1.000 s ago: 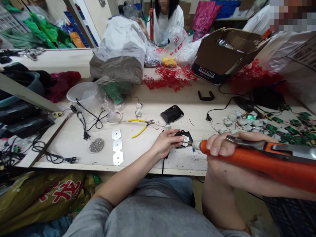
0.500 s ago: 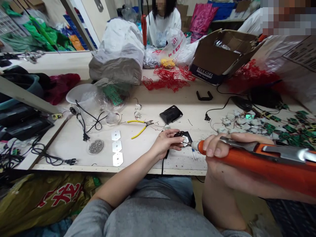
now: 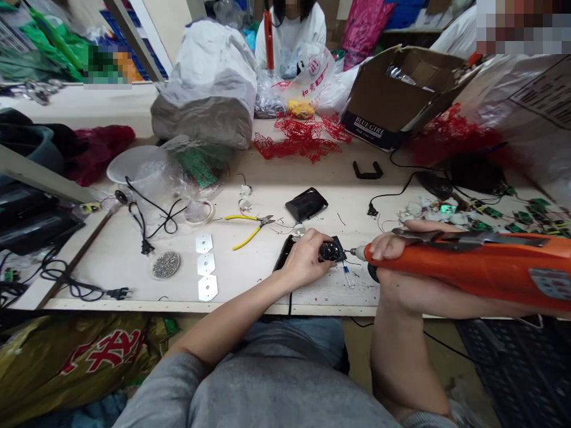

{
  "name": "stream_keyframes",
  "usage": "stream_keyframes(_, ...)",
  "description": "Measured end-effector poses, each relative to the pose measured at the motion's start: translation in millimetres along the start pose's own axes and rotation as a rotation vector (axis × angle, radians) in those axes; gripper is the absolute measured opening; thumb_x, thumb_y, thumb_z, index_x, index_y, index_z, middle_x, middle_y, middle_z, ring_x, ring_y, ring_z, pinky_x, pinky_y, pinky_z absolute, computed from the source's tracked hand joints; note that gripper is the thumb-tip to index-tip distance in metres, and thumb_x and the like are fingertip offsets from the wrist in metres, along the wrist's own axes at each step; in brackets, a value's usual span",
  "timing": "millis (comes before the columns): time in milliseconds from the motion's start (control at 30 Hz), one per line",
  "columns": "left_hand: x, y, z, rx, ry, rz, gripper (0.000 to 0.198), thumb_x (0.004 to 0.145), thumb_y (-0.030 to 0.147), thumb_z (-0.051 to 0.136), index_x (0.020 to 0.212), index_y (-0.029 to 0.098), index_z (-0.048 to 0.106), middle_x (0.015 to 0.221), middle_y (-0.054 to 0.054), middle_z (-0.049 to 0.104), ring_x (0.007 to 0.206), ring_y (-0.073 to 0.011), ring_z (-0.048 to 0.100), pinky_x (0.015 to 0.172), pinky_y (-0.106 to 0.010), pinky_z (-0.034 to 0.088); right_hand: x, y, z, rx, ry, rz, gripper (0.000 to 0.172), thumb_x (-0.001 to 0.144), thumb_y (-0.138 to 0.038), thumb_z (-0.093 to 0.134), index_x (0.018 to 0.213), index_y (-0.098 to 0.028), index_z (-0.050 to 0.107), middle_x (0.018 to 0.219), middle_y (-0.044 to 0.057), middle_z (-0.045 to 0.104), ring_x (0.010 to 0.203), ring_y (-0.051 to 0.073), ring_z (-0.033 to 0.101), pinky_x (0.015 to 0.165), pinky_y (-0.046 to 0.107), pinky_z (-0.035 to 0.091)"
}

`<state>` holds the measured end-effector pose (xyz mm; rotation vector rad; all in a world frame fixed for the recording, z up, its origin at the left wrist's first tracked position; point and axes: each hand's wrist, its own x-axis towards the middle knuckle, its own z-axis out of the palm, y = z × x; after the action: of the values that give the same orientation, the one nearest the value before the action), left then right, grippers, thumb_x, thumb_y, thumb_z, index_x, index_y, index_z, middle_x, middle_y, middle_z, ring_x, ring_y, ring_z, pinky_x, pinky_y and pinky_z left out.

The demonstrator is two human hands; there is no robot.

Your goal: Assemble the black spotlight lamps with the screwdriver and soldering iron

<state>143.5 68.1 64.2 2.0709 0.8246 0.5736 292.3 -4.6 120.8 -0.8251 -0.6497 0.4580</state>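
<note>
My left hand (image 3: 308,258) grips a small black part (image 3: 330,251) with a round dark piece on it, at the bench's near edge. My right hand (image 3: 390,252) is wrapped round an orange power screwdriver (image 3: 464,261). The tool lies nearly level, its tip pointing left, close beside the black part. Just below the part is a small piece with a blue band (image 3: 346,270). Yellow-handled cutters (image 3: 247,229) lie open to the left, and a black casing (image 3: 307,204) rests behind my left hand.
Three silver plates (image 3: 206,263) and a dish of screws (image 3: 165,264) are on the left. White parts and green circuit boards (image 3: 526,217) are heaped at right. A cardboard box (image 3: 392,98) and a grey-white sack (image 3: 207,86) stand behind. A person (image 3: 292,38) sits opposite.
The screwdriver tip has pulled slightly right, off the part. My left hand has turned over the part, where a dark round piece now shows instead of a silver plate. The view has shifted slightly.
</note>
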Motion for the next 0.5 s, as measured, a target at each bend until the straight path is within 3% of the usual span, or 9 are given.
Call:
stream_keyframes(133,2.2,-1.0,-0.6,-0.007,-0.012,-0.025,0.039,0.073,0.017,0.081,0.109,0.018,0.065,0.103,-0.005,0.062,0.093,-0.0207,0.061,0.085,-0.034,0.051,-4.4,1.1,13.4,-0.085,-0.177,-0.140,0.091,0.071,-0.098,0.033,0.094,-0.020,0.075,0.050,-0.001,0.051,0.041,0.019,0.055,0.043,0.038,0.050)
stream_keyframes(267,2.2,-5.0,1.1,-0.027,0.000,-0.017,0.040,0.072,0.016,0.080,0.109,0.020,0.064,0.104,-0.004,0.061,0.090,-0.0194,0.061,0.082,-0.034,0.052,-3.4,5.2,18.8,-0.089,-0.178,-0.104,0.092,0.068,-0.100,0.033,0.092,-0.021,0.075,0.051,0.000,0.053,0.040,0.019,0.054,0.042,0.037,0.048)
stream_keyframes(400,0.9,-8.3,4.0,-0.056,0.027,-0.006,0.038,0.074,0.015,0.077,0.108,0.020,0.063,0.107,-0.005,0.059,0.091,-0.0188,0.061,0.081,-0.033,0.053,-4.7,7.8,22.6,-0.115,-0.185,-0.091,0.079,0.071,-0.094,0.045,0.092,-0.024,0.074,0.053,-0.002,0.055,0.040,0.018,0.053,0.042,0.034,0.047)
stream_keyframes(500,0.4,-8.1,4.1,-0.084,0.001,-0.025,0.037,0.075,0.015,0.076,0.110,0.019,0.063,0.109,-0.006,0.058,0.088,-0.0174,0.061,0.078,-0.032,0.053,-4.2,12.3,20.2,-0.089,-0.208,-0.053,0.080,0.070,-0.094,0.046,0.093,-0.022,0.073,0.053,-0.002,0.053,0.040,0.017,0.052,0.043,0.034,0.047)
